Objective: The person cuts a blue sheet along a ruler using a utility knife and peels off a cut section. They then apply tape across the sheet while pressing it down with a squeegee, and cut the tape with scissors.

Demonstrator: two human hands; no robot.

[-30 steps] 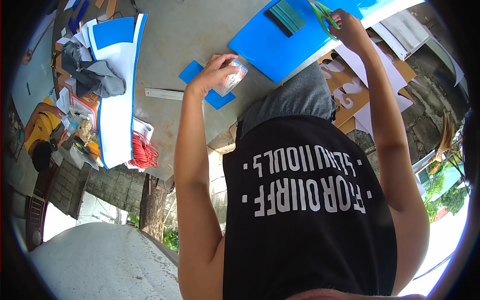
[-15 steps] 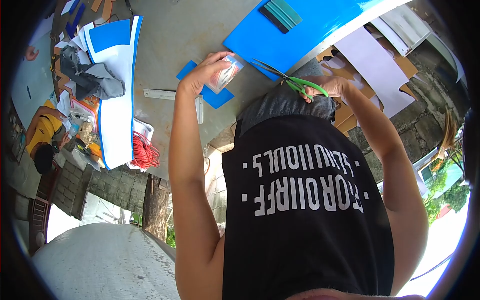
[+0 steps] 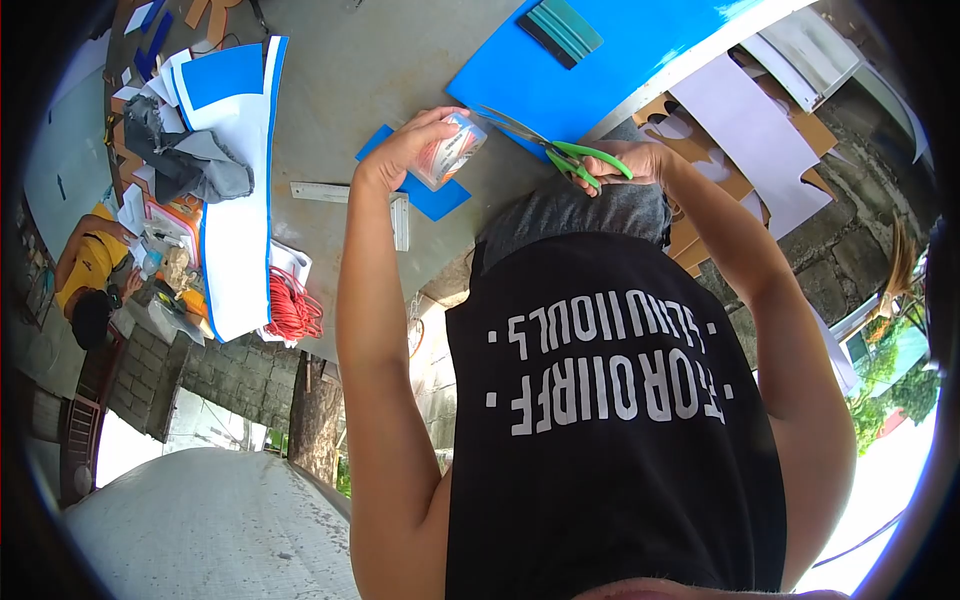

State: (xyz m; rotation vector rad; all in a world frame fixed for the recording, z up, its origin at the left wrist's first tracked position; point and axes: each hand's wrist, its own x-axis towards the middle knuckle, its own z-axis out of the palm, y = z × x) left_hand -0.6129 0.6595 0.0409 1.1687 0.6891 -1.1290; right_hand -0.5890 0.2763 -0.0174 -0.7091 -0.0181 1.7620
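My left hand (image 3: pixel 412 148) is closed around what looks like a roll of clear tape (image 3: pixel 447 155) with red and white print, held above the grey table (image 3: pixel 330 90). A pair of scissors (image 3: pixel 572 162) with green handles is in my right hand (image 3: pixel 622 165), fingers in the loops. Its dark blades are slightly apart and point left, their tips near the upper right edge of the tape. Beneath my left hand lies a blue strip (image 3: pixel 437 198), partly hidden. A large blue sheet (image 3: pixel 560 90) reaches under the blades.
A green squeegee (image 3: pixel 562 32) rests on the blue sheet. A metal ruler (image 3: pixel 325 191) lies left of my forearm. Further left are a blue-edged white panel (image 3: pixel 238 240), grey cloth (image 3: pixel 190 165) and red cord (image 3: pixel 290 305). Another person in yellow (image 3: pixel 92 255) sits at far left.
My right hand has moved left and slightly up, bringing the scissors' blades closer to the tape roll. My left hand has turned the roll slightly and stays in nearly the same place.
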